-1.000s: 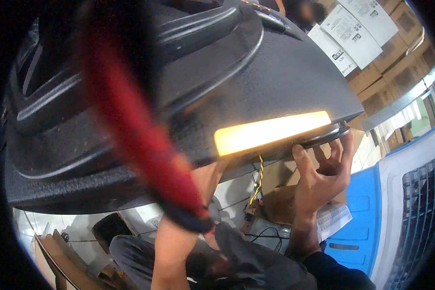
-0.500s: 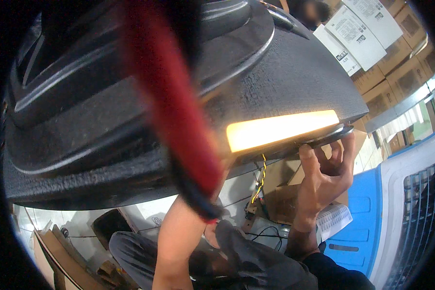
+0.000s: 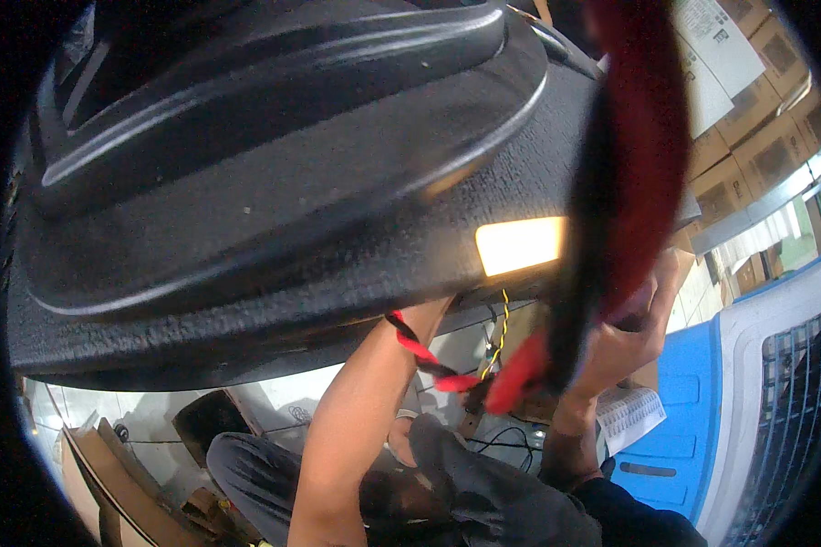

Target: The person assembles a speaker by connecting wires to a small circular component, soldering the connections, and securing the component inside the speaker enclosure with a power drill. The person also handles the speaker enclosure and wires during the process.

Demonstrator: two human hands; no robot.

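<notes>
A large black textured plastic panel (image 3: 274, 219) with raised ridges spans the view in front of me. A glowing pale-yellow light strip (image 3: 520, 246) is set along its lower right edge. My left forearm (image 3: 347, 438) reaches up under the panel, which hides the fingers of that hand. My right hand (image 3: 649, 328) is curled at the panel's right end, below the light; what its fingers grip is hidden. A red-and-black twisted wire (image 3: 429, 360) hangs close before the camera, blurred, covering part of the light and the right hand. A yellow-and-black twisted wire (image 3: 504, 324) hangs beneath the panel.
Stacked cardboard boxes (image 3: 775, 141) stand at the far right. A blue and white crate (image 3: 680, 410) with a grille is beside my right arm, near a printed sheet (image 3: 631, 421). Below are my legs, black cables (image 3: 511, 444) and cardboard (image 3: 119, 483) on a tiled floor.
The red-and-black wire has swung from the centre to the right, now in front of the right hand. The dark strip under that hand's fingers is now hidden. Both arms stay nearly in place.
</notes>
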